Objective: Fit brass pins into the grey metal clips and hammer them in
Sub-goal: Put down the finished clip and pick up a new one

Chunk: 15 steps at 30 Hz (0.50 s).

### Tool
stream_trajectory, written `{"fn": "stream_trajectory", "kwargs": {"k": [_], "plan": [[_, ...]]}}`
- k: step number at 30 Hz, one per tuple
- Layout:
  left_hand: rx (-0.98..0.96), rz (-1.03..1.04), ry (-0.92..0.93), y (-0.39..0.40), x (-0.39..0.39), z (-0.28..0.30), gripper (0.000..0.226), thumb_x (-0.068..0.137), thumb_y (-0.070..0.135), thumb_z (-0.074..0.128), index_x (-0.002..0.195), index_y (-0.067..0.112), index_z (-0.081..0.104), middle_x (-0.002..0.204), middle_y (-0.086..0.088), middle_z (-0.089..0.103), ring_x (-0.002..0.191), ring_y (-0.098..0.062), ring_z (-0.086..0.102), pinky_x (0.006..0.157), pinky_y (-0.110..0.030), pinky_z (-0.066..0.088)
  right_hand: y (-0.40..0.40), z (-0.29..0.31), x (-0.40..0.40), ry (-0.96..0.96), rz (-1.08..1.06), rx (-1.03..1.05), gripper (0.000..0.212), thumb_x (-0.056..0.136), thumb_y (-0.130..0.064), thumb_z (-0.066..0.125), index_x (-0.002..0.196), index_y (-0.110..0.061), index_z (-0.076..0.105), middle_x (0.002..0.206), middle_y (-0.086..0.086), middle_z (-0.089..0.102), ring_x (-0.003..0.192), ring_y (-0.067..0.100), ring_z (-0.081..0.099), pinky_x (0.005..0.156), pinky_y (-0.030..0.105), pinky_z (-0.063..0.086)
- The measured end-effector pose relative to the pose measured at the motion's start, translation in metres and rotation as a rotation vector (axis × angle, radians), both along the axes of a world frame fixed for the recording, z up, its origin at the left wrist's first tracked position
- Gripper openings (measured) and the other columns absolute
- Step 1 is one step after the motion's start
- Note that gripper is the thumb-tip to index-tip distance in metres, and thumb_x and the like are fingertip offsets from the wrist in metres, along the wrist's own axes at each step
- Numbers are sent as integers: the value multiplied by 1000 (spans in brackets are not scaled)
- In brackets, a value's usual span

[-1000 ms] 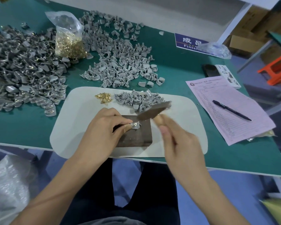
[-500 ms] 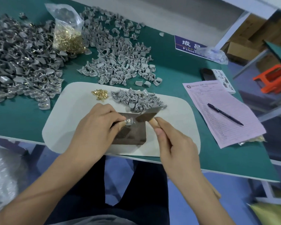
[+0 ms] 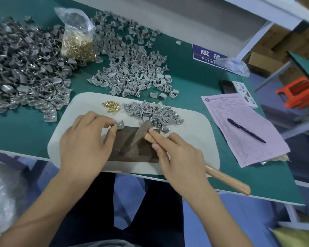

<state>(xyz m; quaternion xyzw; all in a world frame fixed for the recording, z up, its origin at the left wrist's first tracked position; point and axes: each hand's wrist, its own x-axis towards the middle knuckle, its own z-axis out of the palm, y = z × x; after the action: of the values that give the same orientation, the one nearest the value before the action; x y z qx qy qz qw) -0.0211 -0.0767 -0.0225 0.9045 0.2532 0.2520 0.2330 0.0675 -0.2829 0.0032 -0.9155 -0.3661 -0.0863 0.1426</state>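
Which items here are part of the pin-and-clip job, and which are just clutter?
In use: left hand pinching a clip; right hand holding the hammer; dark block; loose pins; clip pile; bag of pins.
Lying about: pink form, pen, phone.

Both bare forearms reach in from the near edge. The left hand (image 3: 86, 139) lies palm-down, its thumb and forefinger pinched together at the far side. The right hand (image 3: 177, 154) is curled in a grip, knuckles up, forefinger extended forward.
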Motion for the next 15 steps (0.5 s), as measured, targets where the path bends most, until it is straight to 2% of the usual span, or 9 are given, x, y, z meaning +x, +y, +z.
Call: {"fn": "stream_trajectory", "kwargs": {"k": [4, 6, 9, 13, 15], "plan": [[-26, -22, -3, -1, -1, 0, 8, 91, 30, 68, 98, 34, 69, 95, 16, 56, 96, -14, 54, 69, -31, 39, -28, 1, 3, -1, -39, 4, 36, 100, -38, 58, 135, -43, 64, 86, -7, 58, 64, 21, 61, 48, 37, 49], [-44, -54, -25, -2, -1, 0, 8, 92, 31, 67, 99, 35, 69, 96, 17, 57, 97, -12, 54, 70, -30, 39, -50, 2, 6, -6, -141, -20, 33, 102, -39, 55, 133, -47, 63, 85, -8, 57, 64, 22, 61, 48, 37, 49], [-110, -132, -69, -3, 0, 1, 11, 92, 30, 67, 102, 36, 69, 97, 20, 63, 96, -10, 56, 74, -29, 42, -66, -3, 8, 82, -370, -67, 36, 102, -41, 51, 136, -52, 57, 89, -9, 53, 72, 25, 62, 57, 35, 47], [-167, -187, -108, -4, 1, 3, 13, 94, 28, 65, 104, 35, 66, 93, 20, 65, 96, -11, 57, 82, -33, 41, -57, -14, 5, 124, -531, -106, 39, 103, -35, 49, 140, -44, 57, 105, -5, 50, 79, 27, 60, 61, 35, 42], [-207, -197, -119, -3, 1, 4, 12, 95, 25, 63, 105, 32, 64, 95, 18, 66, 96, -10, 58, 86, -31, 37, -51, -14, 3, 74, -547, -107, 36, 99, -28, 59, 134, -37, 65, 100, 0, 53, 88, 29, 56, 64, 36, 40]]}}
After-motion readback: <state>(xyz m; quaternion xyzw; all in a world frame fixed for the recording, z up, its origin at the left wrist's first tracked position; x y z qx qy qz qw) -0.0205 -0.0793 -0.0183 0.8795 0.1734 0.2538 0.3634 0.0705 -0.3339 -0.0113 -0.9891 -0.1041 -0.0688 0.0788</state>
